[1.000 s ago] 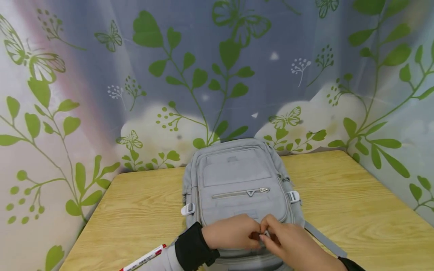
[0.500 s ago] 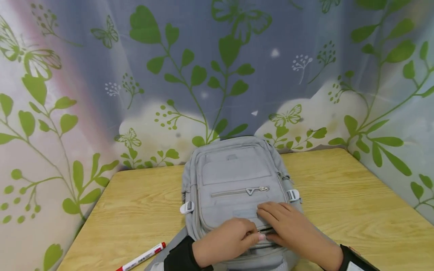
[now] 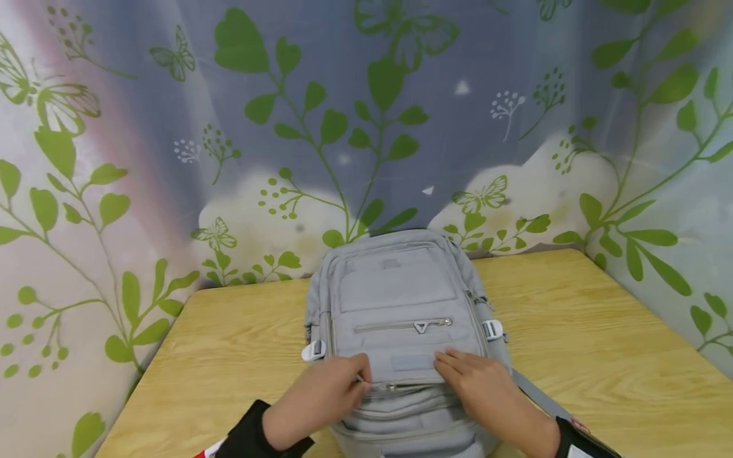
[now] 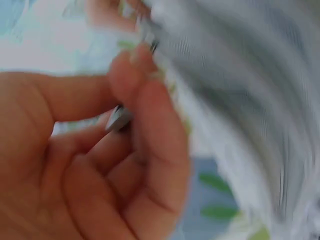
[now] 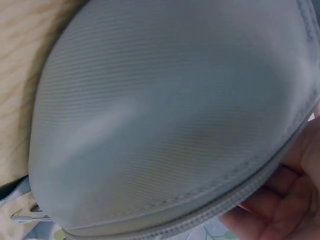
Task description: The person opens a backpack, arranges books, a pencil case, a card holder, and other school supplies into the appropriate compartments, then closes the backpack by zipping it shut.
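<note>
A light grey backpack lies front side up on the wooden table. Low on its front, my left hand pinches a zipper pull between thumb and bent index finger; the metal shows among the fingers in the left wrist view. A zipper slider sits just right of those fingertips. My right hand rests on the front panel to the right, its fingers laid over the fabric just above the zipper line. From the right wrist, the lower pocket bulges close up, with my right fingers along its zipped edge.
A red and white marker lies at the lower left, partly hidden by my left sleeve. White strap buckles stick out at both sides of the bag. A patterned curtain hangs behind the table.
My left hand has moved left along the zipper line, away from my right hand. My right hand has shifted from the zipper pull up onto the front panel and stayed there.
</note>
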A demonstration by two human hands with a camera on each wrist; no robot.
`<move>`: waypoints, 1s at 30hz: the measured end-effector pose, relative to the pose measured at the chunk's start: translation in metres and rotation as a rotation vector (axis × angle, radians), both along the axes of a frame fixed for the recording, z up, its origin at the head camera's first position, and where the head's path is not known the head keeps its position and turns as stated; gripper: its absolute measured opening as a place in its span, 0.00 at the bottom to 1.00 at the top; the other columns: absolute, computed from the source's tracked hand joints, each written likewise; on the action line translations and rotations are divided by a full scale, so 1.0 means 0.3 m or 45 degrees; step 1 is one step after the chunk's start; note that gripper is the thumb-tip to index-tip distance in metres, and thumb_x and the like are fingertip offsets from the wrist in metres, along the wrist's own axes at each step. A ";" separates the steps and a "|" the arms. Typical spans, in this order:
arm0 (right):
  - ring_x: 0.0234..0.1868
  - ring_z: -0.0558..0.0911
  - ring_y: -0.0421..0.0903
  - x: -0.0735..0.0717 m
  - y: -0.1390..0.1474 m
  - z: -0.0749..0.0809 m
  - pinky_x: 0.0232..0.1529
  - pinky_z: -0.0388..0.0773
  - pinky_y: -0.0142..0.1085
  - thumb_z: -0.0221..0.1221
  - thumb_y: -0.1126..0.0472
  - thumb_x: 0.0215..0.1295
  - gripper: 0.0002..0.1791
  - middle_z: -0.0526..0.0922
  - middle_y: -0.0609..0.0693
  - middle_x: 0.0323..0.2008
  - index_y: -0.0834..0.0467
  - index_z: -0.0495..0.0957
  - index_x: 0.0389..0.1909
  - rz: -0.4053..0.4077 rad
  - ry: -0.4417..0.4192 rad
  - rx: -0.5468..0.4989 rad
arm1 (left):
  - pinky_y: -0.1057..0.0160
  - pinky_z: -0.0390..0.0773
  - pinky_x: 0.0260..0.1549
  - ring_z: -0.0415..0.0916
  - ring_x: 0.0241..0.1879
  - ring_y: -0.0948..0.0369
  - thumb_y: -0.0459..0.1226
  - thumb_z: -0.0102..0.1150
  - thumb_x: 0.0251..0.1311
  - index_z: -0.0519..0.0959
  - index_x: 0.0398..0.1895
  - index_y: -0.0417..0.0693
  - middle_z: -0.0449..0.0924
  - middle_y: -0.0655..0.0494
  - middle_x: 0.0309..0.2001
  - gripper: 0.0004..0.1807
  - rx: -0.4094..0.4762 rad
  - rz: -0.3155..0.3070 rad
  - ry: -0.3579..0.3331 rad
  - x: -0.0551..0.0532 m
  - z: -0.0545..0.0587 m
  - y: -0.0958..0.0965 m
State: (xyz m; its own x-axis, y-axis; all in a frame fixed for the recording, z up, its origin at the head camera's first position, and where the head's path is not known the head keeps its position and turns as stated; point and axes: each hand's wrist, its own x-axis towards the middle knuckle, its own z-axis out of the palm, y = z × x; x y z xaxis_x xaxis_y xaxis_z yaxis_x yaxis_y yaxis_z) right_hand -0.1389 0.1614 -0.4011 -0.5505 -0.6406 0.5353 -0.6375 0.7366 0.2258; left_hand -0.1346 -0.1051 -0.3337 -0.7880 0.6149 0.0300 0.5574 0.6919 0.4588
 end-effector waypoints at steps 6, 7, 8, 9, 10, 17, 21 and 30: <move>0.43 0.84 0.44 0.016 0.007 0.010 0.39 0.81 0.37 0.69 0.67 0.45 0.18 0.85 0.48 0.43 0.56 0.83 0.41 -0.045 -0.086 -0.007 | 0.68 0.59 0.18 0.60 0.16 0.65 0.35 0.55 0.62 0.72 0.25 0.52 0.69 0.62 0.17 0.08 -0.190 0.194 -0.086 -0.055 0.049 -0.146; 0.43 0.84 0.44 0.017 0.008 0.012 0.39 0.81 0.37 0.69 0.67 0.45 0.18 0.85 0.48 0.43 0.56 0.83 0.41 -0.047 -0.091 -0.008 | 0.67 0.58 0.18 0.61 0.16 0.64 0.34 0.55 0.62 0.72 0.25 0.52 0.69 0.61 0.17 0.08 -0.194 0.216 -0.111 -0.070 0.052 -0.161; 0.44 0.84 0.44 0.017 0.010 0.013 0.39 0.81 0.37 0.69 0.67 0.45 0.18 0.85 0.48 0.44 0.56 0.83 0.41 -0.046 -0.093 -0.012 | 0.67 0.58 0.18 0.61 0.15 0.63 0.34 0.54 0.63 0.72 0.25 0.51 0.69 0.60 0.17 0.08 -0.188 0.243 -0.141 -0.087 0.053 -0.172; 0.44 0.84 0.44 0.017 0.010 0.015 0.39 0.81 0.37 0.69 0.67 0.46 0.18 0.85 0.48 0.44 0.56 0.83 0.41 -0.042 -0.094 -0.017 | 0.67 0.57 0.18 0.61 0.15 0.62 0.34 0.53 0.63 0.72 0.26 0.50 0.70 0.60 0.17 0.08 -0.180 0.266 -0.158 -0.106 0.050 -0.181; 0.44 0.84 0.44 0.016 0.011 0.016 0.39 0.81 0.37 0.68 0.67 0.46 0.18 0.85 0.48 0.44 0.55 0.83 0.42 -0.037 -0.096 -0.021 | 0.67 0.58 0.18 0.61 0.15 0.62 0.33 0.53 0.63 0.73 0.26 0.49 0.70 0.59 0.16 0.08 -0.173 0.288 -0.149 -0.126 0.044 -0.189; 0.45 0.83 0.45 0.010 0.009 0.011 0.39 0.81 0.37 0.67 0.66 0.49 0.18 0.85 0.48 0.45 0.55 0.83 0.44 -0.003 -0.139 -0.038 | 0.65 0.63 0.21 0.64 0.19 0.62 0.32 0.50 0.63 0.75 0.29 0.47 0.74 0.56 0.23 0.06 -0.176 0.506 0.081 -0.299 -0.045 -0.215; 0.46 0.83 0.46 0.011 0.012 0.015 0.40 0.81 0.38 0.66 0.66 0.50 0.19 0.84 0.49 0.46 0.56 0.82 0.46 0.008 -0.199 -0.046 | 0.64 0.66 0.23 0.68 0.22 0.62 0.35 0.53 0.63 0.76 0.31 0.47 0.77 0.55 0.26 0.05 -0.194 0.561 0.118 -0.377 -0.079 -0.222; 0.46 0.83 0.44 -0.011 0.077 0.013 0.40 0.80 0.33 0.64 0.56 0.54 0.18 0.83 0.49 0.48 0.54 0.80 0.47 0.131 -0.353 -0.059 | 0.60 0.74 0.32 0.76 0.34 0.58 0.36 0.52 0.65 0.76 0.46 0.41 0.79 0.47 0.40 0.10 0.068 0.403 -0.223 -0.330 -0.102 -0.322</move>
State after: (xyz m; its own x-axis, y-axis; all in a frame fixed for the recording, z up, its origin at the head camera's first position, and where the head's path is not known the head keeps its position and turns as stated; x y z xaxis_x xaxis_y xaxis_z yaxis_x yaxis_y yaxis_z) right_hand -0.1423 0.1844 -0.3973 -0.6129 -0.6791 0.4040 -0.7423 0.6701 0.0003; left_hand -0.2336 -0.2018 -0.3644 -0.9351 0.3409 -0.0968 0.2292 0.7900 0.5686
